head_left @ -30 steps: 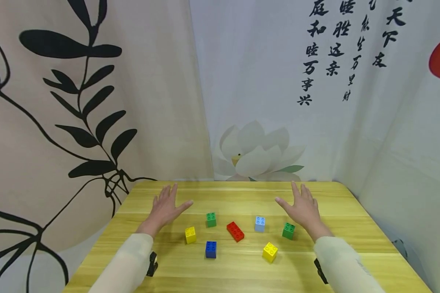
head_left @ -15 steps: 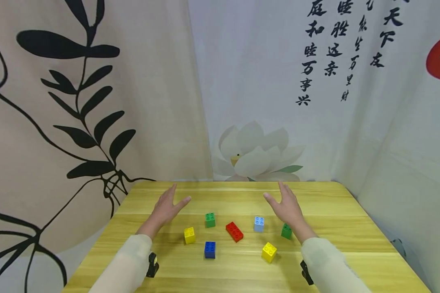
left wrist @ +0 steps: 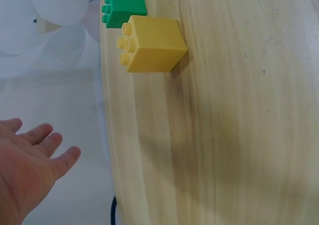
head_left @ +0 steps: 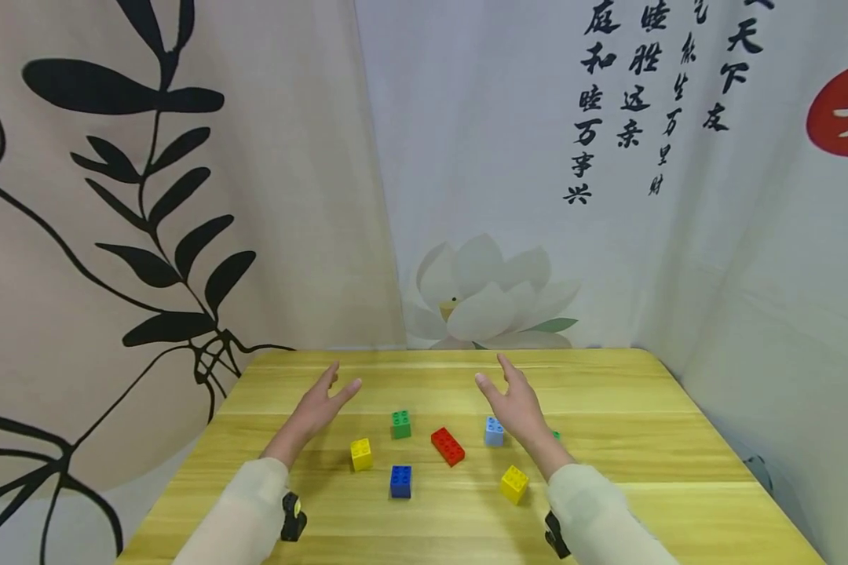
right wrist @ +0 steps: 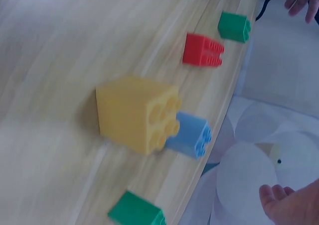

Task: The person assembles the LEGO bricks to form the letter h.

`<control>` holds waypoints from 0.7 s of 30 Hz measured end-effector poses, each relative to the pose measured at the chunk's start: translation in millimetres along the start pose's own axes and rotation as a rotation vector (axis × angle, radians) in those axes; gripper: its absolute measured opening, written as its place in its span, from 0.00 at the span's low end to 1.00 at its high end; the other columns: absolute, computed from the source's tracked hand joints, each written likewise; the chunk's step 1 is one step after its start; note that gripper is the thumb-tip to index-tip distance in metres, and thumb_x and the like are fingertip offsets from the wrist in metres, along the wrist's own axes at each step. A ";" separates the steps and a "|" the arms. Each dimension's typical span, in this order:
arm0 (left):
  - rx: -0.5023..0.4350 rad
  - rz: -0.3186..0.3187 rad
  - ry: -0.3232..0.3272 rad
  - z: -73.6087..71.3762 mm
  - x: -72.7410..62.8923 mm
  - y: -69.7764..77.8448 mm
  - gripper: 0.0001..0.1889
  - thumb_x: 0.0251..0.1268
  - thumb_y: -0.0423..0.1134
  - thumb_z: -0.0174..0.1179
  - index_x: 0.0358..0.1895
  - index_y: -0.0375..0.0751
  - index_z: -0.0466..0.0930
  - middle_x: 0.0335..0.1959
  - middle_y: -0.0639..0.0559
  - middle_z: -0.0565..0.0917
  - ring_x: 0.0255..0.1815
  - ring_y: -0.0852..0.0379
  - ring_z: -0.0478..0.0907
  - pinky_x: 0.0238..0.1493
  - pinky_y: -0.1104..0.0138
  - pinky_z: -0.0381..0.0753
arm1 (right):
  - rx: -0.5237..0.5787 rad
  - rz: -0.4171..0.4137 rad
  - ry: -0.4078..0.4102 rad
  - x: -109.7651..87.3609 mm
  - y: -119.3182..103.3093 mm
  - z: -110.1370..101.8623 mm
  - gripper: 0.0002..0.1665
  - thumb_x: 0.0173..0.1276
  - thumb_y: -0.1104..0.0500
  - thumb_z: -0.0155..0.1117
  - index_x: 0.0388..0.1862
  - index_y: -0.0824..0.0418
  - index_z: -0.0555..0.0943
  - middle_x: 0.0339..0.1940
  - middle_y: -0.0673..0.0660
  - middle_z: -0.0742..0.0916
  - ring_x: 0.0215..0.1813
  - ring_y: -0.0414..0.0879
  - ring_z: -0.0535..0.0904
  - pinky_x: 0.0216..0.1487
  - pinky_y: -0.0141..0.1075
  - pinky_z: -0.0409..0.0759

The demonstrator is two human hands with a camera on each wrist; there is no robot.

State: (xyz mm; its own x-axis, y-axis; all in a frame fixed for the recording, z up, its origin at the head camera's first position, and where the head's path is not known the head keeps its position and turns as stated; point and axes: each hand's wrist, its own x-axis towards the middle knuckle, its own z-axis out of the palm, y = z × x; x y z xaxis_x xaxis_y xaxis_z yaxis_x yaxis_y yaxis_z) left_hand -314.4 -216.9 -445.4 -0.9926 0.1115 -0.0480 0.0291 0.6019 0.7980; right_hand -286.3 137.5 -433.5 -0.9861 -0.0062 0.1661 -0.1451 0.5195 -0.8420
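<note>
My left hand (head_left: pixel 318 406) hovers with spread, empty fingers beyond the left yellow brick (head_left: pixel 361 454). To its right are a green brick (head_left: pixel 400 424) and a dark blue brick (head_left: pixel 400 482). Over the right side hangs my right hand (head_left: pixel 514 404), fingers extended and holding nothing, partly in front of the light blue brick (head_left: pixel 494 431). The right wrist hides most of a second green brick (head_left: pixel 556 435). Another yellow brick (head_left: pixel 514 485) lies nearer me, and a longer red brick (head_left: pixel 447 446) sits mid-table. In the right wrist view, the second green brick (right wrist: pixel 134 210) shows better.
The bricks stand apart on a light wooden table (head_left: pixel 290 541). Behind its far edge hangs a curtain (head_left: pixel 311 235) printed with leaves, a lotus and writing. A black device (head_left: pixel 293 516) is strapped at the left wrist, another (head_left: pixel 556 536) at the right.
My right hand has moved left, from beyond the right green brick to above the light blue one, now covering most of that green brick. The left hand stays nearly in place. No brick has moved.
</note>
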 end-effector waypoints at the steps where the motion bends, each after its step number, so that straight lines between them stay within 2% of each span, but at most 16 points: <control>1: -0.015 -0.003 -0.004 0.2 -0.2 -1.0 0.54 0.63 0.76 0.47 0.81 0.46 0.37 0.79 0.35 0.49 0.76 0.32 0.47 0.69 0.36 0.51 | 0.008 0.003 -0.003 -1.5 -1.0 3.0 0.49 0.73 0.33 0.52 0.81 0.59 0.52 0.77 0.65 0.62 0.75 0.64 0.59 0.67 0.62 0.63; 6: -0.080 -0.007 -0.014 2.7 -1.7 -6.2 0.54 0.63 0.74 0.50 0.81 0.45 0.39 0.78 0.34 0.52 0.77 0.34 0.49 0.70 0.39 0.53 | 0.069 0.014 -0.015 -8.9 -4.1 16.9 0.47 0.73 0.35 0.54 0.80 0.59 0.55 0.76 0.64 0.64 0.73 0.63 0.62 0.65 0.61 0.66; 14: -0.127 -0.017 -0.024 6.4 -4.3 -15.6 0.51 0.65 0.69 0.55 0.80 0.41 0.46 0.74 0.33 0.60 0.74 0.35 0.56 0.69 0.41 0.58 | 0.131 0.035 -0.030 -16.4 -7.4 35.9 0.41 0.75 0.41 0.56 0.78 0.60 0.59 0.72 0.65 0.70 0.71 0.63 0.66 0.64 0.59 0.68; 21: -0.156 -0.015 -0.026 9.6 -7.8 -24.6 0.46 0.66 0.63 0.58 0.78 0.38 0.53 0.70 0.35 0.67 0.70 0.36 0.63 0.66 0.43 0.64 | 0.192 0.055 -0.043 -24.4 -7.0 50.3 0.40 0.75 0.42 0.57 0.77 0.60 0.62 0.69 0.64 0.74 0.69 0.61 0.69 0.64 0.56 0.70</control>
State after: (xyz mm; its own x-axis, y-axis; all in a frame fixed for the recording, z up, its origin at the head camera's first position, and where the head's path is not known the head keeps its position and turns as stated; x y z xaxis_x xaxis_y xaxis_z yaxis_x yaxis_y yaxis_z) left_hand -306.3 -225.0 -470.4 -0.9893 0.1251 -0.0749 -0.0067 0.4741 0.8805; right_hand -265.3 91.0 -457.5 -0.9949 -0.0210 0.0985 -0.0997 0.3477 -0.9323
